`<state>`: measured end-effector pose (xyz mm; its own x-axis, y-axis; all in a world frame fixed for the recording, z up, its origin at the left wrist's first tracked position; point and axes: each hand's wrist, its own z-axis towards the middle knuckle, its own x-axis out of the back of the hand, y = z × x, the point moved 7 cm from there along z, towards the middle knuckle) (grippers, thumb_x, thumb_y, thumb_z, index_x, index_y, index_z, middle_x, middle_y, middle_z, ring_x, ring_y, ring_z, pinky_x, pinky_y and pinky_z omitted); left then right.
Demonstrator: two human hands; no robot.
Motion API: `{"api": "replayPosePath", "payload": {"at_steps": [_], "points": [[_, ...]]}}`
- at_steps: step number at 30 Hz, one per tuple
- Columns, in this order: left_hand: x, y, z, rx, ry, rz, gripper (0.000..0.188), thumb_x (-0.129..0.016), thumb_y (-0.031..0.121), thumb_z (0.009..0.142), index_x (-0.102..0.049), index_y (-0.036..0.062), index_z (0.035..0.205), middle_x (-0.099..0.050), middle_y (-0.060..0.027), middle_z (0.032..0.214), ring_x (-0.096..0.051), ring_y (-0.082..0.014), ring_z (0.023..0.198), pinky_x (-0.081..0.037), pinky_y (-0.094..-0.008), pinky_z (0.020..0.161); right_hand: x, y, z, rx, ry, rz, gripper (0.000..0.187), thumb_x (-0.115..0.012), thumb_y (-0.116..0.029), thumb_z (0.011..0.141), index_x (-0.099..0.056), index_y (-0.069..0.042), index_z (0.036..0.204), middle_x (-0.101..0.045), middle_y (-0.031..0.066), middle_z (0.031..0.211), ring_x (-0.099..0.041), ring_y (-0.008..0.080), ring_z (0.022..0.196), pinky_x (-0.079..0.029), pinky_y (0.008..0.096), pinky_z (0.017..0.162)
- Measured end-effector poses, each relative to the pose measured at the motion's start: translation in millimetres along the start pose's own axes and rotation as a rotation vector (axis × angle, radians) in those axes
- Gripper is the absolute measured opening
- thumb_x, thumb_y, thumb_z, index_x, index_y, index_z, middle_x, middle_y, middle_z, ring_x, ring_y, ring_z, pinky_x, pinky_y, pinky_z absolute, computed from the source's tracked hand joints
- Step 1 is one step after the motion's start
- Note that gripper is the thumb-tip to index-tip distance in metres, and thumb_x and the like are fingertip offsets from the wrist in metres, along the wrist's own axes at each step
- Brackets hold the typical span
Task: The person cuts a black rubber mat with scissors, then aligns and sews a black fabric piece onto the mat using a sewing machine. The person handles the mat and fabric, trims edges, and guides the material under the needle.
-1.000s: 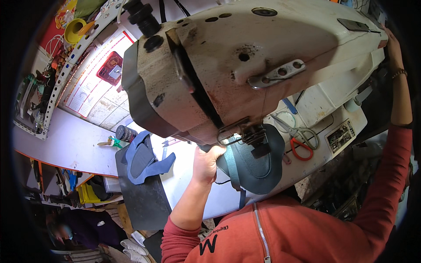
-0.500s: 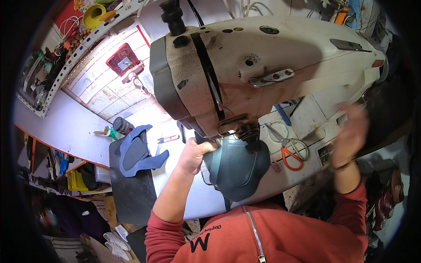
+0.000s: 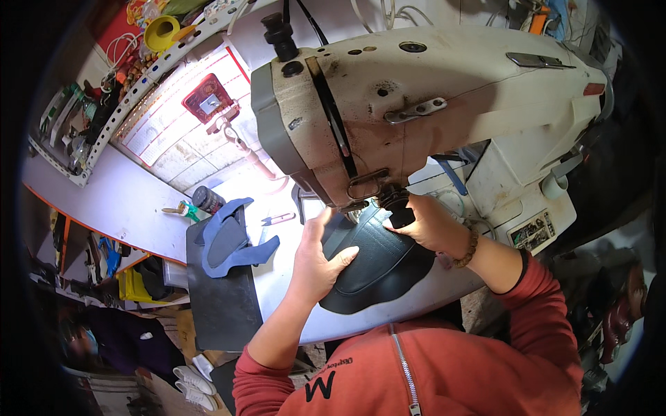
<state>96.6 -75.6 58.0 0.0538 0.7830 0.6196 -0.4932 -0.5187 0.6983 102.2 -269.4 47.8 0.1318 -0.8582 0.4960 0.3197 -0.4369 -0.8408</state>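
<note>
A dark green leather shoe upper [image 3: 374,274] lies under the needle area of a large cream sewing machine [image 3: 444,83], its rounded edge toward me. My left hand [image 3: 319,260] grips its left side, thumb on top and fingers along the far left edge. At its right side, just by the machine's black knob [image 3: 395,200], my right hand [image 3: 437,225] holds the leather with the thumb on top; a beaded bracelet circles that wrist. The needle and some of the right fingertips are hidden by the machine head.
Blue cut upper pieces [image 3: 239,246] lie on a black mat [image 3: 222,305] to the left. Small thread snips [image 3: 279,219] and a dark jar [image 3: 207,200] sit beyond. A pink lamp arm [image 3: 243,149] stands behind; a blue-handled tool [image 3: 454,177] lies past the machine.
My right hand has come in from the far right onto the leather's right side. My left hand has shifted down along its left edge, and the leather has turned slightly. The scissors are now hidden.
</note>
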Motion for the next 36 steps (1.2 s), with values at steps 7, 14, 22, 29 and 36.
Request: {"api": "replayPosePath", "payload": {"at_steps": [7, 14, 22, 29, 36], "points": [[8, 16, 3, -0.083, -0.033, 0.208, 0.038, -0.070, 0.020, 0.079, -0.062, 0.0106, 0.115, -0.055, -0.0172, 0.112, -0.060, -0.0343, 0.096, -0.049, -0.0379, 0.079, -1, -6, -12, -0.041, 0.030, 0.014, 0.040, -0.066, -0.021, 0.083, -0.051, -0.003, 0.116, -0.066, 0.0175, 0.096, -0.065, 0.0334, 0.086, -0.050, 0.0366, 0.074], [8, 15, 4, -0.111, -0.019, 0.232, 0.030, -0.069, 0.012, 0.080, -0.066, 0.0049, 0.109, -0.058, -0.0222, 0.108, -0.060, -0.0388, 0.095, -0.049, -0.0362, 0.082, -3, -15, -19, -0.051, 0.048, -0.001, 0.038, -0.066, -0.016, 0.082, -0.052, -0.004, 0.116, -0.066, 0.0176, 0.091, -0.065, 0.0340, 0.083, -0.050, 0.0376, 0.071], [1, 22, 2, -0.409, -0.024, 0.634, 0.029, -0.067, 0.007, 0.074, -0.064, 0.0018, 0.103, -0.061, -0.0169, 0.105, -0.065, -0.0259, 0.069, -0.052, -0.0310, 0.057, -3, -24, -19, 0.055, 0.084, -0.263, 0.035, -0.065, -0.022, 0.083, -0.056, -0.007, 0.114, -0.062, 0.0150, 0.086, -0.062, 0.0288, 0.072, -0.049, 0.0398, 0.063], [-2, 33, 6, -0.510, -0.006, 0.817, 0.025, -0.063, 0.006, 0.071, -0.064, 0.0000, 0.095, -0.063, -0.0125, 0.104, -0.064, -0.0228, 0.081, -0.052, -0.0342, 0.069, -3, -23, -13, 0.202, 0.192, -0.268, 0.022, -0.064, -0.017, 0.084, -0.057, -0.004, 0.100, -0.054, 0.0133, 0.081, -0.060, 0.0317, 0.073, -0.048, 0.0404, 0.063], [-1, 47, 8, -0.625, 0.083, 0.760, 0.022, -0.060, 0.006, 0.070, -0.057, 0.0012, 0.092, -0.058, -0.0140, 0.097, -0.056, -0.0303, 0.091, -0.046, -0.0391, 0.080, -5, -6, -5, 0.048, 0.050, -0.049, 0.015, -0.060, -0.012, 0.082, -0.052, 0.000, 0.085, -0.057, 0.0196, 0.071, -0.058, 0.0375, 0.067, -0.045, 0.0431, 0.059]]}}
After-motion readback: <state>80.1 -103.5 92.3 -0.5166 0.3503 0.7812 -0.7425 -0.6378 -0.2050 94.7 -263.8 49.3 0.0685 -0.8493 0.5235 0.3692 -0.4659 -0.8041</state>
